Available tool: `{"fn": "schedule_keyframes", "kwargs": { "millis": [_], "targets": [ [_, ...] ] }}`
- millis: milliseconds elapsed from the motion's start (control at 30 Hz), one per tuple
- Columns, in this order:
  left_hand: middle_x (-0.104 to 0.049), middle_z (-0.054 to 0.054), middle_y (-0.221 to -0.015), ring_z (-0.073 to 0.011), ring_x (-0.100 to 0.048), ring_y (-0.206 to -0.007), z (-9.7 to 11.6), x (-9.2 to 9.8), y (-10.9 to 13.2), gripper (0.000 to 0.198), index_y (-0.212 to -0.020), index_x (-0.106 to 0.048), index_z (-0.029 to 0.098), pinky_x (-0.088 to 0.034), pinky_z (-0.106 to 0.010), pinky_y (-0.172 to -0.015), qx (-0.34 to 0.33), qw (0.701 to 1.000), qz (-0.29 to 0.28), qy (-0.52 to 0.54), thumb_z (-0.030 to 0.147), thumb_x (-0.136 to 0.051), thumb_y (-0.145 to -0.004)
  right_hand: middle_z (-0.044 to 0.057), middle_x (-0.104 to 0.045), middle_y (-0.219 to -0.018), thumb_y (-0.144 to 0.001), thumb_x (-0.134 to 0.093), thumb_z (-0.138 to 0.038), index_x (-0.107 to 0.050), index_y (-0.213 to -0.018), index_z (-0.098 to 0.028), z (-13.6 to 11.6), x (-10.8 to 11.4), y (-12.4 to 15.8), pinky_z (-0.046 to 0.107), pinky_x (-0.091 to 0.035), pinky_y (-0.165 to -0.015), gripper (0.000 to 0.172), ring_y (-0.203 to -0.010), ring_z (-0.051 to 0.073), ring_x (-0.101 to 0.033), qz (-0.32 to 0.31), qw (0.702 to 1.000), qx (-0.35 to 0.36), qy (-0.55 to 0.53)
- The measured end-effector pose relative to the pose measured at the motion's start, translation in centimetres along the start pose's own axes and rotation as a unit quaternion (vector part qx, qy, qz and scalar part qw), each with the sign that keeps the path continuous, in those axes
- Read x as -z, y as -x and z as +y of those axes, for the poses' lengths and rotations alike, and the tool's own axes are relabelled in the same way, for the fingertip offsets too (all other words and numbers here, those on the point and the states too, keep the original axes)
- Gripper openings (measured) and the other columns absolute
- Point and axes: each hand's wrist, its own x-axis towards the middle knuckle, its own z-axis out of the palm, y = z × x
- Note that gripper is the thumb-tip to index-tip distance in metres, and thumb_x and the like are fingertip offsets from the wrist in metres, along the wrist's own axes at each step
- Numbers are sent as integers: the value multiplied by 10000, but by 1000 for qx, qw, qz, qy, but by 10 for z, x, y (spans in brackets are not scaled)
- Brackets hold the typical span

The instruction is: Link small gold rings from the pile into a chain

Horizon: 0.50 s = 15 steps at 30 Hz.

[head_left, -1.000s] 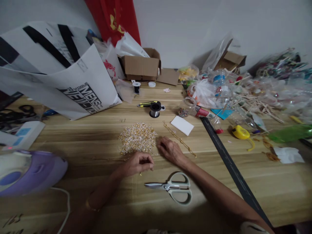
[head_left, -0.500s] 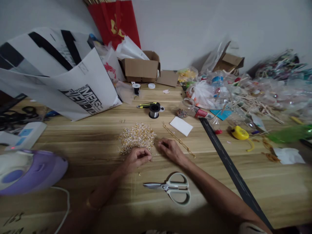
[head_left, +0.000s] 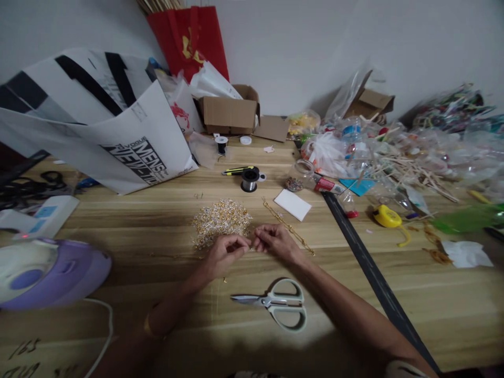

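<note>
The bare left hand [head_left: 226, 254] and bare right hand [head_left: 277, 242] are facing each other, fingers curled inward; I can't tell whether they're meeting or clamping anything. A loose heap of tiny gold and clear pieces [head_left: 221, 220] is glittering beside them on the wood-grain counter [head_left: 338, 257]. Delicate handwork with those pieces seems to be going on, the next move probably calling for a light, steady pinch.
</note>
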Motion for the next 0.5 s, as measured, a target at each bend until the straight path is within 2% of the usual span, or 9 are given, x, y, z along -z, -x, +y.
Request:
{"fn": "schedule_keyframes", "kwargs": {
  "millis": [133, 367, 467, 500],
  "targets": [
    [-651, -35, -695, -134, -565, -656, -8, -5, -1, 154, -725, -650, 126, -414, -228, -620, -23, 998, -17, -52, 257, -578, -761, 20, -631, -586, -786, -553, -515, -609, -681, -118, -1, -3, 2, 186, -410, -470, 415, -474, 78, -547, -2, 1000, -2, 8],
    [-632, -30, -654, -130, -541, -631, -10, -8, 0, 142, -674, -654, 117, -402, -221, -601, -5, 1000, -17, -25, 242, -606, -723, 24, -618, -597, -833, -496, -490, -594, -689, -121, 1, -4, 2, 204, -427, -489, 409, -488, 95, -554, -20, 999, 4, 38],
    [-636, -39, -660, -134, -546, -638, -8, -7, 1, 159, -660, -642, 113, -408, -226, -606, 15, 1000, -15, 8, 265, -625, -706, 35, -612, -632, -888, -432, -419, -603, -759, -124, -6, 0, 6, 230, -443, -533, 365, -540, 117, -562, -13, 989, 45, 141],
    [-634, -39, -655, -132, -545, -635, -7, -6, 1, 169, -651, -638, 114, -407, -225, -604, 21, 1000, -12, 18, 275, -631, -702, 39, -616, -683, -883, -458, -380, -604, -861, -128, -9, 2, 9, 238, -442, -548, 292, -566, 124, -560, 32, 976, 85, 200]
  ]
}}
